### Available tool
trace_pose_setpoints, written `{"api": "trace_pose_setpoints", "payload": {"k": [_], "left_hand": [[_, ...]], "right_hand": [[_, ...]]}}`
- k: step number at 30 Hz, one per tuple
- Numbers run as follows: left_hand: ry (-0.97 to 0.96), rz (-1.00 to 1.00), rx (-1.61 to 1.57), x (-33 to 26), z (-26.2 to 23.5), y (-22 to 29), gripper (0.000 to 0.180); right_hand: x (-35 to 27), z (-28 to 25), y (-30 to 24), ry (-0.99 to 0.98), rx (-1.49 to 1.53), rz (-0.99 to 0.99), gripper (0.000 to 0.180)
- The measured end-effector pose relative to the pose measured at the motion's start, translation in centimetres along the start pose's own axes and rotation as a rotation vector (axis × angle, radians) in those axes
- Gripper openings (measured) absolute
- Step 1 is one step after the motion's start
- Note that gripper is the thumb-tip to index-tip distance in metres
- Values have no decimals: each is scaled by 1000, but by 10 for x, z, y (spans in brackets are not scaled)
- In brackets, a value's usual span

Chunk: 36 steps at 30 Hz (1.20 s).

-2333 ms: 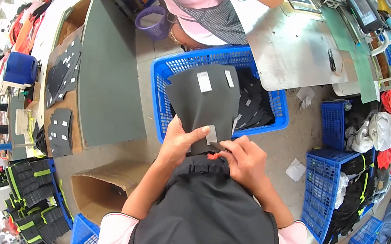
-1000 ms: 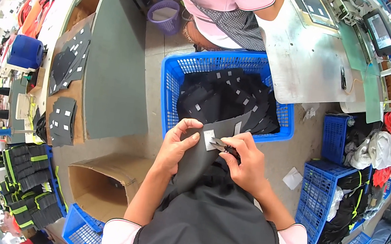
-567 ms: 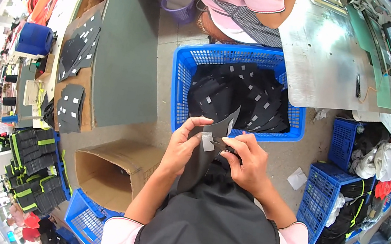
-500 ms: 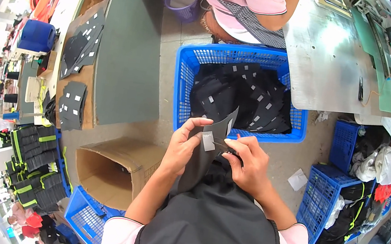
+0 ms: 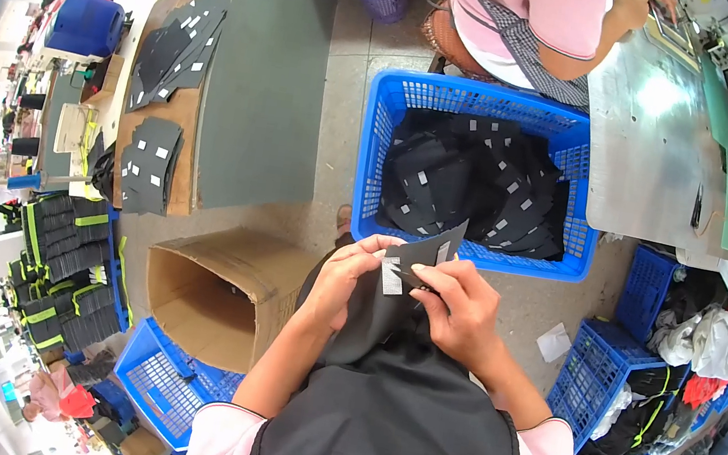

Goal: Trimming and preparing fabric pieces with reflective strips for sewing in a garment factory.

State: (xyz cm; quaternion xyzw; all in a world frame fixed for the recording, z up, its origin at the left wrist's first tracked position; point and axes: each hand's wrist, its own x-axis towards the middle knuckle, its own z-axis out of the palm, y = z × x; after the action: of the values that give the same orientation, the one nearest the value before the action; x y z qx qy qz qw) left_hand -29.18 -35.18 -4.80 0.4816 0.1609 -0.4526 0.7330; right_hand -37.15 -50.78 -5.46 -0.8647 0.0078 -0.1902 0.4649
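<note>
Left grip pinches smooth, curved dark sheet; right grip clasps, seemingly, snips.

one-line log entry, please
left hand: gripping dark panel | right hand: pinching small dark tool, partly hidden, near white label | blue crate: holds dark pieces
</note>
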Motion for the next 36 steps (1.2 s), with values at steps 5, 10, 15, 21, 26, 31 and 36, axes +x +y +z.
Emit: {"api": "trace_pose_setpoints", "payload": {"k": [5,10,15,21,26,31,36], "left_hand": [[-81,6,-75,4,-47,37,30],[-170,86,48,16,-119,89,43],[-194,-84,141,20,-194,153,42],[-121,-3,-4,3,-254,209,42],[-39,152,-89,-9,-289,221,41],[-26,209,-35,-12,-288,237,39],[10,244,-55,-16,-300,247,37]], "right_hand": [[32,42,-17,16,-34,15,28],[77,113,-20,-31,313,462,41],[162,172,-36,-316,413,571,33],[215,249,-65,-262,227,352,21],[222,273,-98,-220,6,4,27],[249,285,-103,-315,-117,-339,32],[260,307,-102,-293,-61,-424,29]]}}
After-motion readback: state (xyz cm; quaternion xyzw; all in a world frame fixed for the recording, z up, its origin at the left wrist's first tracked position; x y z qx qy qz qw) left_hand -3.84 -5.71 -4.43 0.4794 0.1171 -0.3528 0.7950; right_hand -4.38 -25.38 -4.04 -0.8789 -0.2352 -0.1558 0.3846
